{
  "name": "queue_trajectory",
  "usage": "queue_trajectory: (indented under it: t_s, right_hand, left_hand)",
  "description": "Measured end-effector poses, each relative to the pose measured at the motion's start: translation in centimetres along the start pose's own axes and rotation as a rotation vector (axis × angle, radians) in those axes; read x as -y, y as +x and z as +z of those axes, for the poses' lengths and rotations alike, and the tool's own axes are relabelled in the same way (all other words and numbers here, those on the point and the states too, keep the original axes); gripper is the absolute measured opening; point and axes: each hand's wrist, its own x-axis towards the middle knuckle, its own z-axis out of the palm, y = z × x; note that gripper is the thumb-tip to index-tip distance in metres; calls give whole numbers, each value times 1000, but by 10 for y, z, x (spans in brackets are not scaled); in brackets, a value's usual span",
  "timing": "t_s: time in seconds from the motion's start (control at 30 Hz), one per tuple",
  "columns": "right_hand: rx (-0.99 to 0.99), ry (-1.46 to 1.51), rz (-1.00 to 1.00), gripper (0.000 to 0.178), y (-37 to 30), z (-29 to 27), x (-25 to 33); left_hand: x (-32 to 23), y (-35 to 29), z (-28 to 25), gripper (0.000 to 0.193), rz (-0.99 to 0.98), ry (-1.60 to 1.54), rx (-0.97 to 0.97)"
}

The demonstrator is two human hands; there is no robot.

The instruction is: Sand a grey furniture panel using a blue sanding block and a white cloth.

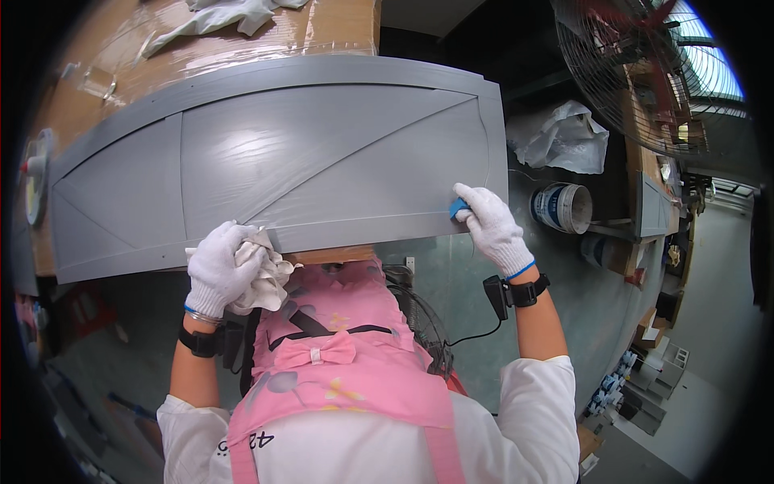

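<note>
A long grey panel (322, 121) with raised framing strips and diagonal braces lies flat before me on a cardboard-covered bench. My left hand (219, 270), in a white knit glove, is closed around a crumpled off-white cloth (272, 278) at the panel's near edge. Over the panel's right end, my gloved right hand (490, 226) pinches a small blue piece (459, 207), which looks like a pad or scraper; its exact kind is unclear. The blue piece is at the panel's surface near its lower right corner.
Cardboard (339, 28) covers the bench behind the panel, with a pale cloth (230, 18) on top. A large wire fan (645, 73) stands at the far right. Below it are a plastic bag (564, 139) and a white-and-blue bucket (574, 208). A roll of tape (36, 177) sits far left.
</note>
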Motion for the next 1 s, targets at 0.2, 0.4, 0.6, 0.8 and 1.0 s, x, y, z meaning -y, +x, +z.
queue_trajectory:
  t_s: [0.2, 0.4, 0.6, 0.8, 1.0]
  right_hand:
    - [-76, 138, 37, 38, -5, 3, 1]
    - [-16, 11, 58, 36, -10, -11, -7]
    - [-121, 42, 52, 36, -21, -10, -21]
    - [-71, -62, 77, 37, -23, -15, -28]
    - [-179, 5, 75, 36, -31, -19, -40]
  left_hand:
    - [0, 1, 2, 27, 32, 22, -3]
    - [0, -1, 0, 26, 10, 16, -11]
    - [0, -1, 2, 25, 32, 11, -34]
    - [6, -2, 4, 26, 3, 6, 4]
    - [9, -3, 7, 28, 50, 27, -37]
